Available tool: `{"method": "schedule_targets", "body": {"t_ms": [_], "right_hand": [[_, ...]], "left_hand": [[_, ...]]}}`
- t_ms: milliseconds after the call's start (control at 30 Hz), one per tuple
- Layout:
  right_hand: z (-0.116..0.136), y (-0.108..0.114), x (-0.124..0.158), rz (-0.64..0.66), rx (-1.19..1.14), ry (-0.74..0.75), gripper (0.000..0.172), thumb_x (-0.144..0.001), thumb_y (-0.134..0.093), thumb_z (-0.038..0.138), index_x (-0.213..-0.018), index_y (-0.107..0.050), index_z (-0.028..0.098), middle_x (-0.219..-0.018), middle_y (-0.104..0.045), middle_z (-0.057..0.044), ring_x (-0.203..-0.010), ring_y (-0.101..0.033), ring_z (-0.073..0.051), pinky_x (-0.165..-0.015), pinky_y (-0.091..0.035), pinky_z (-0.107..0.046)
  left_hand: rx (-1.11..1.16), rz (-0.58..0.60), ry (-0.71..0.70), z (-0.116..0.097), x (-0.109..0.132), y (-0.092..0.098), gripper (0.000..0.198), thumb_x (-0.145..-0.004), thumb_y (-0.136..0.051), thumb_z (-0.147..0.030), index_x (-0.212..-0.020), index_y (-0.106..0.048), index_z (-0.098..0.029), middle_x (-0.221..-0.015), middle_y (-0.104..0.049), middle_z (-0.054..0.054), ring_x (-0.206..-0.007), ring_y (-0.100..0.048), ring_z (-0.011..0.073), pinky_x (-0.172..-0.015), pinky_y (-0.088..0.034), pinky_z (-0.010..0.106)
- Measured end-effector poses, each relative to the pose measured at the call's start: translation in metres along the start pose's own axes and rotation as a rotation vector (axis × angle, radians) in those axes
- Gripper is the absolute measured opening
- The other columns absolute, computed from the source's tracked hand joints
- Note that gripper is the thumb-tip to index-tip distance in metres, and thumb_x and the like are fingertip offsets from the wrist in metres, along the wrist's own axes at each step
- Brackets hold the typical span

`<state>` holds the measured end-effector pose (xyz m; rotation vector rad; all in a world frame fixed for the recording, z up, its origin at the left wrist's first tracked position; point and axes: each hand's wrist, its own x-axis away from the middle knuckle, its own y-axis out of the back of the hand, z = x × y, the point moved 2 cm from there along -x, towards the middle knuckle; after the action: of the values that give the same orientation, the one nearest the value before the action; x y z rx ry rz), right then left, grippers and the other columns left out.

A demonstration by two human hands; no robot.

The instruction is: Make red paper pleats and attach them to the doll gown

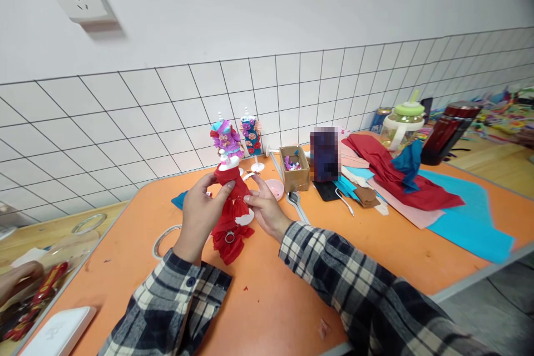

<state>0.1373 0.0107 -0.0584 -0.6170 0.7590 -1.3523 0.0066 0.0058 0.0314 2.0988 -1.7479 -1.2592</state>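
My left hand [203, 210] and my right hand [266, 209] both hold a small white mannequin in a red ruffled dress [231, 212] over the orange table [267, 295]. The left fingers wrap around the dress at its waist from the left. My right hand pinches the dress edge from the right, thumb and fingers pressed together. Behind it stand two other dressed mannequins, one purple and pink [226, 140], one blue with red flowers [251, 136].
A small cardboard box [295, 169], a pink dish [275, 188], a spoon-like tool [297, 203] and a phone on a stand [325, 156] lie behind. Red, pink and blue fabric sheets [417, 186], a green-lidded bottle [403, 122] and a dark red flask [448, 130] sit right. Another person's hand [16, 281] shows left.
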Motion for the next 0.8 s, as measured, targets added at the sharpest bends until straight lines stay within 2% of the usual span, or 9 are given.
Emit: {"method": "schedule_targets", "body": {"t_ms": [133, 267, 433, 700, 800], "right_hand": [[-0.0003, -0.0017, 0.0015, 0.021, -0.011, 0.009, 0.091, -0.061, -0.075, 0.019, -0.14, -0.03, 0.02, -0.075, -0.066, 0.004, -0.068, -0.058, -0.013, -0.07, -0.044, -0.027], [-0.0013, -0.0034, 0.0026, 0.007, 0.133, 0.123, 0.091, -0.062, -0.077, 0.018, -0.14, -0.031, 0.024, -0.084, -0.065, 0.004, -0.074, -0.054, -0.012, -0.078, -0.043, -0.028], [-0.005, -0.0003, -0.0003, -0.064, 0.305, 0.176, 0.086, -0.063, -0.077, 0.019, -0.137, -0.035, 0.025, -0.08, -0.063, 0.005, -0.068, -0.05, -0.012, -0.075, -0.042, -0.029], [-0.0058, -0.0019, 0.001, -0.067, 0.361, 0.19, 0.084, -0.064, -0.079, 0.026, -0.135, -0.036, 0.026, -0.077, -0.061, 0.005, -0.071, -0.056, -0.014, -0.074, -0.045, -0.032], [-0.0047, -0.0014, 0.0017, -0.082, 0.369, 0.192, 0.086, -0.064, -0.08, 0.024, -0.137, -0.035, 0.025, -0.076, -0.059, 0.006, -0.071, -0.056, -0.014, -0.076, -0.045, -0.032]], "left_hand": [[0.025, 0.003, 0.002, 0.0016, -0.002, 0.0012, 0.036, -0.079, -0.062, -0.043, -0.105, -0.069, -0.018, -0.105, -0.074, 0.007, -0.099, -0.066, 0.0258, -0.082, -0.05, 0.035], [0.033, -0.027, 0.007, 0.0047, -0.0025, 0.0008, 0.036, -0.078, -0.064, -0.041, -0.106, -0.068, -0.018, -0.104, -0.074, 0.006, -0.097, -0.067, 0.0244, -0.082, -0.049, 0.034], [0.041, -0.037, -0.004, 0.006, -0.0011, -0.0009, 0.035, -0.078, -0.065, -0.042, -0.105, -0.068, -0.02, -0.101, -0.074, 0.005, -0.095, -0.067, 0.0234, -0.083, -0.049, 0.034], [0.1, -0.005, 0.021, 0.0045, 0.0, -0.0017, 0.034, -0.079, -0.064, -0.042, -0.101, -0.069, -0.018, -0.101, -0.074, 0.007, -0.096, -0.067, 0.0241, -0.086, -0.049, 0.036], [0.158, 0.053, 0.032, 0.0067, -0.0003, -0.002, 0.035, -0.08, -0.063, -0.043, -0.104, -0.069, -0.018, -0.104, -0.074, 0.007, -0.098, -0.067, 0.0252, -0.088, -0.05, 0.037]]}}
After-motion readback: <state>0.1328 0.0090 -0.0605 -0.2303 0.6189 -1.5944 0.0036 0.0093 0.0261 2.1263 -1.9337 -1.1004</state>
